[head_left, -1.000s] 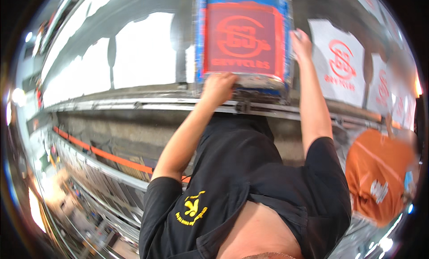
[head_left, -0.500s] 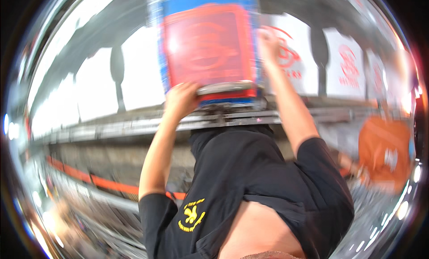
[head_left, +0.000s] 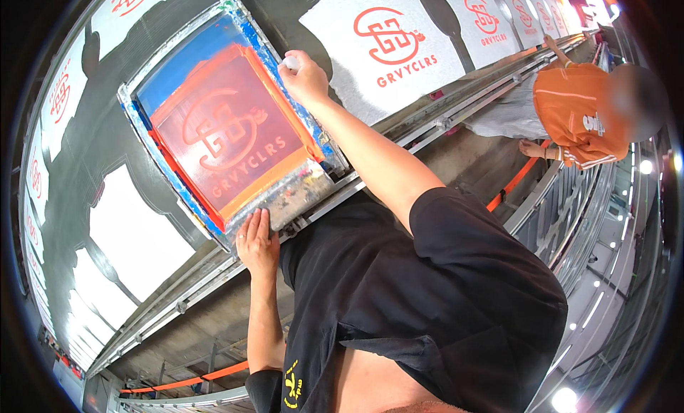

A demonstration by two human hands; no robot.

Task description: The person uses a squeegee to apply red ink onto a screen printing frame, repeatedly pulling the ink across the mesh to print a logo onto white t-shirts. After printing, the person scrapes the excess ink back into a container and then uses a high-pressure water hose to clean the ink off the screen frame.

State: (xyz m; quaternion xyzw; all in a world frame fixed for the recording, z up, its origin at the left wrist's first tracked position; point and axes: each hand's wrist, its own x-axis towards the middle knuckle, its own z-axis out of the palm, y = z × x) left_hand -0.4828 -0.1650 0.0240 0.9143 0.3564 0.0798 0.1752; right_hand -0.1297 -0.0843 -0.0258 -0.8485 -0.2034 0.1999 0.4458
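Note:
A screen-printing frame (head_left: pixel 251 30) with a metal rim and blue edging lies tilted on the grey printing table. Its mesh (head_left: pixel 214 139) is smeared with red-orange ink over a ring-like design. Across the near end rests a paint-stained metal squeegee (head_left: pixel 288 197). My left hand (head_left: pixel 258 243) is closed at the squeegee's left end, by the frame's near corner; its thumb is hard to see. My right hand (head_left: pixel 306 80) is closed around a small white rounded thing (head_left: pixel 291 63) at the frame's right side; most of it is hidden in the fist.
White fabric panels with red prints (head_left: pixel 388 46) run along the table to the right, and blank white panels (head_left: pixel 135 228) lie at left. A metal rail (head_left: pixel 420 132) edges the table. Another person in an orange shirt (head_left: pixel 570 103) is at the right, one hand over the table.
My view has turned, so the frame now looks slanted and lower left. My right hand has gone from blurred beside the frame to closed on the white thing. The left hand stays at the squeegee.

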